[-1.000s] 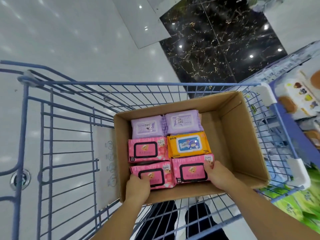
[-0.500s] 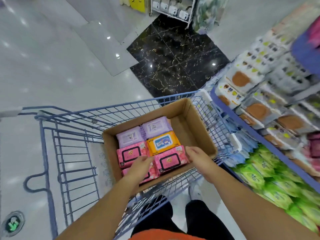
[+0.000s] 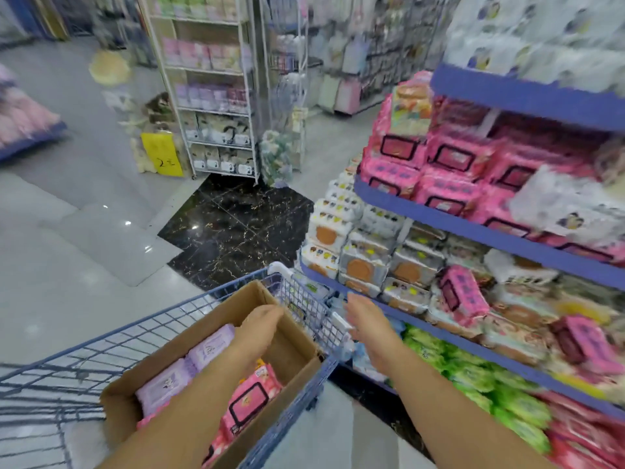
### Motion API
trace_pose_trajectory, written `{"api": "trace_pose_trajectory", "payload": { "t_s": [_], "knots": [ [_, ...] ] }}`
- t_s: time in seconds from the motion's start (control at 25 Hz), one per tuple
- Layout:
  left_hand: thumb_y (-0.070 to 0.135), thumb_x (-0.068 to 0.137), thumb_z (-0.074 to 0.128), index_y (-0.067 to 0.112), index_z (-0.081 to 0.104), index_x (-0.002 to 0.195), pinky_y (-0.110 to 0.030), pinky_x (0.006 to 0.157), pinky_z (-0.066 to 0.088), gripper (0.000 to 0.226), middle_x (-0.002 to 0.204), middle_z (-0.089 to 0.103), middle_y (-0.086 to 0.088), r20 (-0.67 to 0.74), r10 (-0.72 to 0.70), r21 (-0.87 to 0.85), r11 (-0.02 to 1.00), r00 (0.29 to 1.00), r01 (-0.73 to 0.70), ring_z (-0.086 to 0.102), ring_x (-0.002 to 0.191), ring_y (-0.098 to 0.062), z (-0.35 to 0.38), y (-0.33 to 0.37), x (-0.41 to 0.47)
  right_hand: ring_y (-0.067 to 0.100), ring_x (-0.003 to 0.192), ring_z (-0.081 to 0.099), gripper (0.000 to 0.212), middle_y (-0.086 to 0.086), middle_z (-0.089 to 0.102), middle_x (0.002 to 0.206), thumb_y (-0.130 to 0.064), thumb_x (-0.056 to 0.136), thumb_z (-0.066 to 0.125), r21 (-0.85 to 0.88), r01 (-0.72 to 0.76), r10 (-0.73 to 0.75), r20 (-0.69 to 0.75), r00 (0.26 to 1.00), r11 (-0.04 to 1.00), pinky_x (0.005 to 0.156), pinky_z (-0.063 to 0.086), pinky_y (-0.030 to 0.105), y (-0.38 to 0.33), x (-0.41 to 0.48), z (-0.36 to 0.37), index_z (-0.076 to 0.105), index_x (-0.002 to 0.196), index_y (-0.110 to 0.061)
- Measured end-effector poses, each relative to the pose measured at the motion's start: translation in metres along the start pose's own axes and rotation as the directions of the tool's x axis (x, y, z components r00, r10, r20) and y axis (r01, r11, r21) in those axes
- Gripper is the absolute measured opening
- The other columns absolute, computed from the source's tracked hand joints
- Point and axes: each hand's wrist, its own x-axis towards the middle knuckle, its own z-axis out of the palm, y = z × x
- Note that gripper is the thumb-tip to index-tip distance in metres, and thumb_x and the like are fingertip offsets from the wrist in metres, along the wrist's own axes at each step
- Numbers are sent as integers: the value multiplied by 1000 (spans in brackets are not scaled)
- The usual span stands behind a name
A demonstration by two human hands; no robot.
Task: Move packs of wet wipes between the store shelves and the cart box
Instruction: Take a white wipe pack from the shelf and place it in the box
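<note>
Hands empty, left hand (image 3: 262, 320) over box (image 3: 291, 354), right hand (image 3: 364, 317) near shelves (image 3: 473, 232), sign (image 3: 161, 154) "2"

Floor: glossy pale grey tile (image 3: 67, 265), with a black gold-veined marble inset (image 3: 236, 231) ahead of the left hand (image 3: 260, 319). White wire rack (image 3: 209, 96) farther beyond, yellow sign (image 3: 161, 154) at its foot. Ceiling-light glints on tile.

A single wide-angle view looks from the person's head, forward and down along both bare forearms; the left hand (image 3: 262, 319) and right hand (image 3: 365, 316) sit close in the lower middle; the blue wire cart (image 3: 189, 300) with its brown cardboard box (image 3: 291, 350) lies just under the lens at lower left. The blue-edged store shelves (image 3: 473, 228) rise near along the right side; a black marble floor tile (image 3: 236, 231) and a white wire rack (image 3: 209, 69) lie farther ahead; the frame is blurred throughout.
</note>
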Motion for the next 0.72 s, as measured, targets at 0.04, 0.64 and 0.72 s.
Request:
{"api": "trace_pose_trajectory", "payload": {
  "t_s": [0.04,0.64,0.72],
  "knots": [
    [47,100,54,25,58,126,-44,109,43,34,131,58,4,24,38,14,999,999,-39,55,123,-19,16,22,-6,22,131,47,57,1,40,154,-51,104,42,9,29,-29,-28,999,1000,114,38,45,-10,-6,-19,35,152,-21],
    [47,103,52,21,39,153,-45,106,45,59,143,51,3,262,524,53,831,810,-554,53,126,-21,292,267,-125,20,126,52,44,-4,49,144,-45,102,50,83,453,-365,-472,802,888,107,45,44,-94,-141,-346,46,143,-29],
    [48,102,53,22,38,155,-43,106,43,61,151,47,2,291,549,68,805,783,-590,49,133,-23,322,287,-126,19,124,53,43,-5,50,142,-44,102,51,70,470,-368,-525,767,880,107,45,44,-98,-150,-379,46,142,-28]
  ]
}}
